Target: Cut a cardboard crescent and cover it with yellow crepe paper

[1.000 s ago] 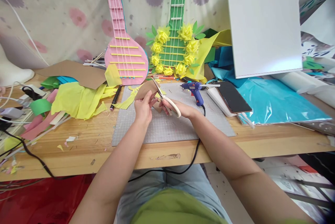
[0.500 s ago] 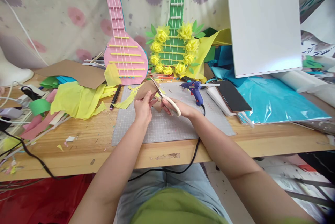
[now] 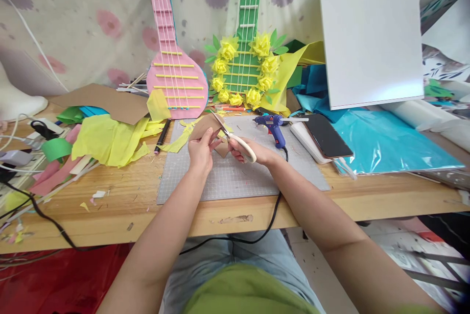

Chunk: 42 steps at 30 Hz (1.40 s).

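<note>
My left hand (image 3: 200,151) pinches a piece of brown cardboard (image 3: 201,127) above the grey cutting mat (image 3: 235,181). In my right hand (image 3: 244,151) are white-handled scissors (image 3: 246,148), their blades lying across the right part of the cardboard and pointing up and left. A smaller brown piece (image 3: 222,149) shows between the hands; whether it is joined to the held one I cannot tell. Yellow paper scraps (image 3: 176,145) lie on the mat just left of the cardboard.
A blue glue gun (image 3: 272,129) with a black cord lies right of my hands, beside a phone (image 3: 328,135). Behind stand a pink paper guitar (image 3: 178,79) and a green one (image 3: 240,66) with yellow flowers. A black marker (image 3: 162,136) and yellow paper (image 3: 108,140) lie left.
My right hand and the scissor handles have shifted slightly to the right. My left hand and the cardboard look nearly unmoved.
</note>
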Each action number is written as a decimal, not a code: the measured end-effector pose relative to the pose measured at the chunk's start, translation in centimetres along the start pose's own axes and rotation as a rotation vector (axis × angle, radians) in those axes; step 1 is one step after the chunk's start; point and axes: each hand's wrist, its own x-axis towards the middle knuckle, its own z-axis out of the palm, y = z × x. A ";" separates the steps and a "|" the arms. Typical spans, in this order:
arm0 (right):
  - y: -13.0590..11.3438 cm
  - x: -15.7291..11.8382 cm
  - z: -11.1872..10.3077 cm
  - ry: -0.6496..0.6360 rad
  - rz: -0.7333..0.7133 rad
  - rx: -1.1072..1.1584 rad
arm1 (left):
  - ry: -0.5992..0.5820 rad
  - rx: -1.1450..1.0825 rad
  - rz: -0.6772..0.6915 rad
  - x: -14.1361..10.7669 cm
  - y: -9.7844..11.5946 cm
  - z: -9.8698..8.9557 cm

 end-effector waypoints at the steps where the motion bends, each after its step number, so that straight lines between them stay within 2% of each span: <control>1: 0.0 0.0 0.0 -0.004 0.003 0.008 | -0.001 0.002 0.001 0.0 0.0 0.0; 33: -0.1 -0.2 -0.6 -0.010 0.052 0.039 | -0.038 -0.004 -0.035 0.4 0.1 -0.5; 37: 0.2 -0.3 -0.9 -0.061 0.040 0.016 | -0.067 0.031 -0.050 0.4 -0.1 -0.6; 42: 0.6 -0.1 -1.2 -0.064 -0.006 -0.020 | -0.131 0.071 -0.059 0.2 -0.4 -0.5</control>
